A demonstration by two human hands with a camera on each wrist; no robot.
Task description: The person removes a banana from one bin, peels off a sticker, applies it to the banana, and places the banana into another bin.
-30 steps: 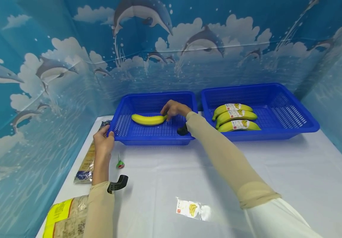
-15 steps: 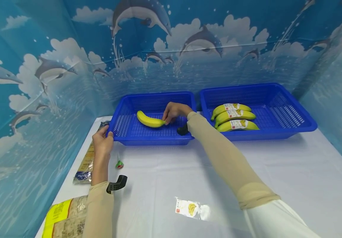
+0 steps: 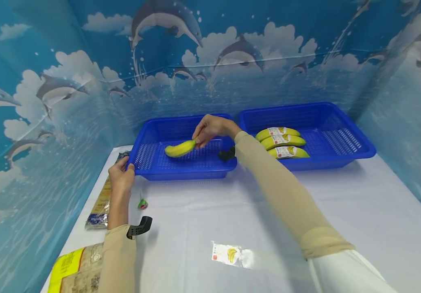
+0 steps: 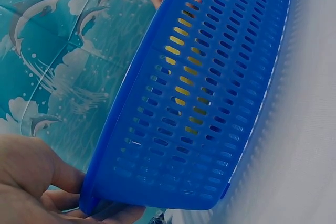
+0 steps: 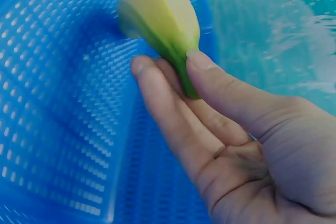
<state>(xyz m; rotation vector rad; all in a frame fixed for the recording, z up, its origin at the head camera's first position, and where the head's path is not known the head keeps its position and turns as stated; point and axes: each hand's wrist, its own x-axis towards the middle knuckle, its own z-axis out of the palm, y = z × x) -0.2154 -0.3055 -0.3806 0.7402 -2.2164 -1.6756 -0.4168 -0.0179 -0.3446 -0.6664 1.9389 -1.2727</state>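
A yellow banana (image 3: 179, 149) with a green stem hangs tilted in the left blue basket (image 3: 186, 176), its stem end raised. My right hand (image 3: 210, 129) pinches that stem between thumb and fingers; the right wrist view shows the banana (image 5: 163, 17) close up, beyond the thumb. At the basket's near left corner my left hand (image 3: 121, 173) grips the rim, thumb on one side and fingers underneath in the left wrist view. Through the slots of the basket wall (image 4: 205, 77) some yellow of the banana shows there.
The right blue basket (image 3: 342, 159) holds three bananas (image 3: 282, 141) with white labels. A banana-printed label (image 3: 228, 254) lies on the white table (image 3: 181, 228). On the left are a lollipop (image 3: 142, 204), a clear bag (image 3: 98, 209) and a yellow-topped package (image 3: 75, 270).
My right hand has taken the banana by its stem, turned it and raised the stem end. My left hand has kept its grip on the basket rim. The head view has shifted slightly.
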